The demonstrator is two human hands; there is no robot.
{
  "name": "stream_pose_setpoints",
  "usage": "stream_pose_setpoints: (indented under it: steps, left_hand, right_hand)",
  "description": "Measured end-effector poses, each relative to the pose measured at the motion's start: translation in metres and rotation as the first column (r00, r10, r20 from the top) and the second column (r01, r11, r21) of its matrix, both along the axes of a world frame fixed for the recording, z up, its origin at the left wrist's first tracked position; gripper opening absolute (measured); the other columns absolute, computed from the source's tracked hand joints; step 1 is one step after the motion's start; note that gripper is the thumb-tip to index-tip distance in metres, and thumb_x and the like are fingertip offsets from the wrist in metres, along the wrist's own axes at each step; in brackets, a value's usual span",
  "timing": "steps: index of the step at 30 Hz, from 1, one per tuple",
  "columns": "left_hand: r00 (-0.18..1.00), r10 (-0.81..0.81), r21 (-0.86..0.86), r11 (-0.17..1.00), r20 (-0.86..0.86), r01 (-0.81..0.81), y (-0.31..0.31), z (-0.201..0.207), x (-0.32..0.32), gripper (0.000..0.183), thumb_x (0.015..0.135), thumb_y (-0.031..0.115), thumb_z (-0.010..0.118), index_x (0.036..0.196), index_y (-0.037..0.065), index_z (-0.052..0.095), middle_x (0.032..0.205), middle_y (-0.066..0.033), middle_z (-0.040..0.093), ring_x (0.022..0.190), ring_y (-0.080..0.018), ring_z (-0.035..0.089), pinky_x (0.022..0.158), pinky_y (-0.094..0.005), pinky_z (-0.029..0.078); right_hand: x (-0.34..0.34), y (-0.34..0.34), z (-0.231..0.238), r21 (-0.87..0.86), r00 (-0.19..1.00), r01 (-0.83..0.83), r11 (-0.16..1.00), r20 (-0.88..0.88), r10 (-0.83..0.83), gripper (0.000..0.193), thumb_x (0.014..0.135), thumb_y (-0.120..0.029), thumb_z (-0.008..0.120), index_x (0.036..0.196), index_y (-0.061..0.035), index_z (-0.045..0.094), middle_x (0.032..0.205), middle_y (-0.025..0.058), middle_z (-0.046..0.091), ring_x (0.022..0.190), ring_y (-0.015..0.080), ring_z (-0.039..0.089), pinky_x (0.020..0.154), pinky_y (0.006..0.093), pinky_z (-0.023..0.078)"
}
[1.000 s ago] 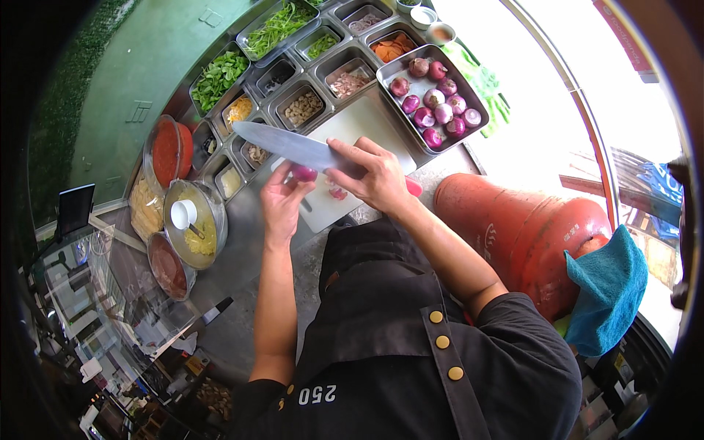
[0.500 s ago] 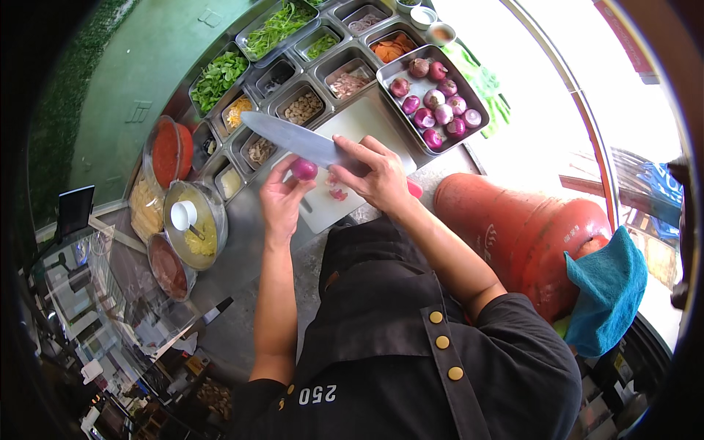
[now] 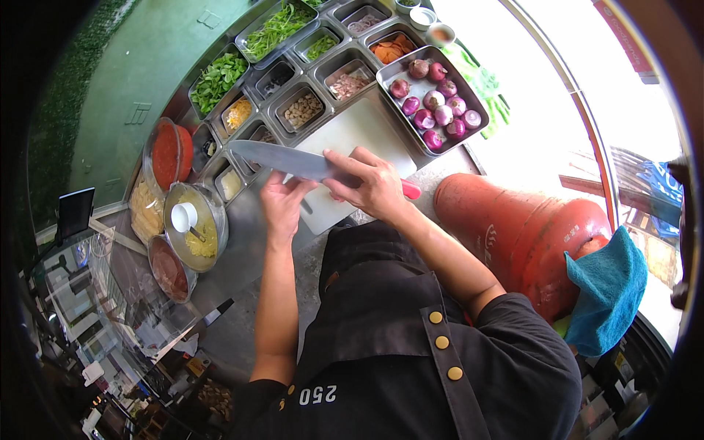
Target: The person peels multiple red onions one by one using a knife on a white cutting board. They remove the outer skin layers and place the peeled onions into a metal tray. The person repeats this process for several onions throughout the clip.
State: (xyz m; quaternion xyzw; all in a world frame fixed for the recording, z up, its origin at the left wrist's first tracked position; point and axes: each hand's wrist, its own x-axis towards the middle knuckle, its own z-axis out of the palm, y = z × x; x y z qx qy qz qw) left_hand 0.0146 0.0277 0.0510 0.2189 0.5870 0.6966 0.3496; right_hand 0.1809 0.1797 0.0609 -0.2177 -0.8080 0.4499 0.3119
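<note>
Cutting work sits at an early stage, as we judge it: the white cutting board (image 3: pixel 359 136) shows no cut pieces, and the steel tray (image 3: pixel 396 73) at the far right is full of whole red onions (image 3: pixel 440 110). We count about nine onions there, a few peeled pale.

Largest in our view, the orange gas cylinder (image 3: pixel 528 227) lies to the right with one blue cloth (image 3: pixel 605 290) draped at its near end. Beyond the board we count roughly ten steel containers (image 3: pixel 304 110) of greens and other prepared ingredients, plus three round bowls (image 3: pixel 187 227) at the left.

Our right hand (image 3: pixel 370 183) is clenched around the red handle of one large knife (image 3: pixel 286 159), its blade reaching left over the board's near left edge. Our left hand (image 3: pixel 284 207) is curled just under the blade; whatever it holds is hidden, so we cannot tell whether those fingers grasp anything. Nearly all the slicing remains.
</note>
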Motion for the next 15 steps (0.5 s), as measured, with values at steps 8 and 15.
stream_pose_setpoints:
  steps: [8,15]
  left_hand:
    - [0.999,0.001,0.003,1.000,0.044,-0.001,0.000,0.003,0.001,0.061,0.092,-0.016,0.084,0.149,-0.004,0.065,0.140,-0.0111,0.070,0.119,-0.0206,0.074,0.105,-0.0342,0.063]
    - [0.999,0.023,0.032,0.999,0.043,-0.024,0.002,-0.001,0.000,0.055,0.089,-0.016,0.086,0.139,-0.001,0.068,0.135,-0.0090,0.071,0.119,-0.0201,0.073,0.104,-0.0352,0.063]
  right_hand:
    - [-0.003,0.011,-0.003,-0.061,0.997,0.081,0.995,0.012,-0.081,0.060,0.085,-0.023,0.096,0.143,-0.0174,0.080,0.089,0.0079,0.065,0.076,0.0250,0.067,0.071,0.0405,0.056]
    - [-0.003,-0.005,-0.003,0.007,0.999,0.027,1.000,-0.033,-0.027,0.057,0.086,-0.022,0.096,0.141,-0.0169,0.081,0.089,0.0081,0.066,0.073,0.0254,0.069,0.068,0.0398,0.057]
